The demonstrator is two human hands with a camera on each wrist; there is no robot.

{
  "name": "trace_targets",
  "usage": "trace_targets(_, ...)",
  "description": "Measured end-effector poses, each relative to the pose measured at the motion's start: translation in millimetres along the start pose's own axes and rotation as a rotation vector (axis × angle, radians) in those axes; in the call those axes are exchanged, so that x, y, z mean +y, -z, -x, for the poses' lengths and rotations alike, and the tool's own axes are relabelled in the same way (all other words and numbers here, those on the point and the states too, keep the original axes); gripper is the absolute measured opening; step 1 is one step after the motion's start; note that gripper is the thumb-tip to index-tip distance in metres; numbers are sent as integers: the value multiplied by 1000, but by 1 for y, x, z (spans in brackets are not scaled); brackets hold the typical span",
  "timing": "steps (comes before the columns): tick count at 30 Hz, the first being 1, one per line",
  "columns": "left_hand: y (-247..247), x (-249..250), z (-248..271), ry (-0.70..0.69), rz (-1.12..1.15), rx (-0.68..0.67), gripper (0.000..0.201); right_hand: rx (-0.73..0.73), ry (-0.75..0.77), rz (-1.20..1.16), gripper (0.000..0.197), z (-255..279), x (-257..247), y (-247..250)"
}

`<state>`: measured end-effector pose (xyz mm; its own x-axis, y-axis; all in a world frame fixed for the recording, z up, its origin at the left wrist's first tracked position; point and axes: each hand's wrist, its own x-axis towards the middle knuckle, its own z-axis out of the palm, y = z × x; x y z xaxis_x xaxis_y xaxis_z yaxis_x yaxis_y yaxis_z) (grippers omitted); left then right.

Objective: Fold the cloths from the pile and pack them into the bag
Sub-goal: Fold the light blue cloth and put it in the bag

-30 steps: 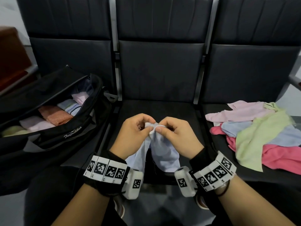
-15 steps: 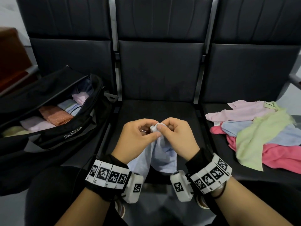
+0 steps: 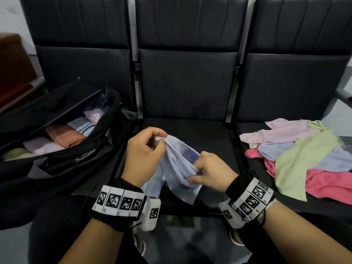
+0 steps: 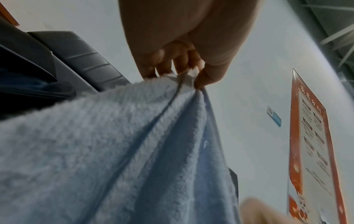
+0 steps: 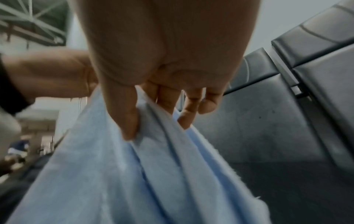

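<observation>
Left hand [image 3: 144, 155]: fingers are pinching a gathered corner of the light blue cloth [image 3: 177, 168], holding it up above the middle seat [image 3: 190, 128].
Right hand [image 3: 211, 170]: sitting lower and nearer the body; thumb and fingers are pinching a bunched edge of the same cloth.
Cloth: hanging between the two hands, its free end drooping over the front of the seat.
Pile [image 3: 304, 155]: lying loose on the right seat, well apart from the hands; pink, light blue, pale green and bright pink pieces are overlapping.
Bag [image 3: 80, 149]: black, lying open on the left seat, holding folded cloths in orange, pink and stripes.
Writing: white script is showing on the bag's front, something like "Feifaulitua", not fully legible; the poster [image 4: 314, 151] lettering is too blurred to read.
</observation>
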<state>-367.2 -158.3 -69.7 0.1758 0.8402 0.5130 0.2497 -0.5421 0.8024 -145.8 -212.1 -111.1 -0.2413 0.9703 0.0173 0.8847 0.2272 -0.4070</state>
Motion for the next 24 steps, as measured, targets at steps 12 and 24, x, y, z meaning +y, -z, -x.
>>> trace_targets(12, 51, -4, -31, -11, -71, 290, 28, 48, -9, 410, 11, 13, 51, 3)
trace_targets(24, 82, -36, -46, 96, -176, 399, 17, 696, -87, -57, 7, 5, 62, 73)
